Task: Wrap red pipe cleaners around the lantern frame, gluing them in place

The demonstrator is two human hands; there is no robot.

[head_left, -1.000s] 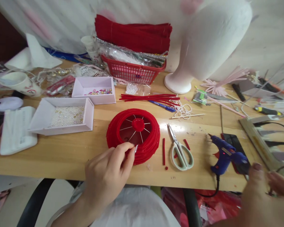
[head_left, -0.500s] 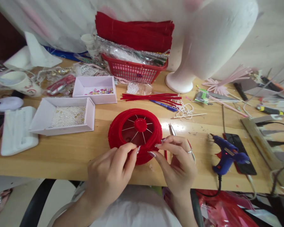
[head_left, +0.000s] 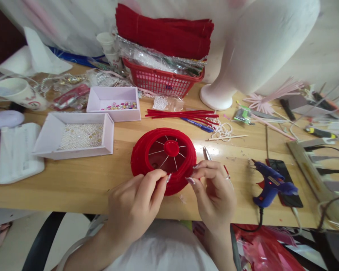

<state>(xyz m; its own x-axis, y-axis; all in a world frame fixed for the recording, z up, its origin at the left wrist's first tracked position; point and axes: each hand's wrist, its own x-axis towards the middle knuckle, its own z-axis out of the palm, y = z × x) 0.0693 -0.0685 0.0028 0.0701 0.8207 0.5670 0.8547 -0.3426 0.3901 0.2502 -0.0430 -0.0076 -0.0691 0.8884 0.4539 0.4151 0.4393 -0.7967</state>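
Ring, red and velvety (head_left: 141, 157), at the centre of the frame, resting on the wooden table (head_left: 81, 188); pale spokes run inside it to a small red hub (head_left: 171, 148).

Left hand (head_left: 135, 203), mine, lower centre: thumb and forefinger pinched together at the ring's near rim; whatever may lie between the tips I cannot make out.

Right hand (head_left: 214, 192), mine, just right of it: fingers curled, thumb and forefinger tips close together at the ring's right near edge; whether they grip anything I cannot tell.

Scissors (head_left: 206, 153), partly hidden behind my right hand, blades pointing up the frame.

Glue gun, blue (head_left: 271, 184), right of the frame, a small red light on its body; dark phone (head_left: 285, 177) partly beneath it.

Strips, red (head_left: 169, 113), above the ring, with a blue pen (head_left: 197, 125) touching them.

Boxes, two: one of pearly beads (head_left: 41, 145) at left, one of coloured gems (head_left: 94, 99) just above it.

Basket, red (head_left: 161, 81), upper centre, heaped with red bundles (head_left: 164, 34).
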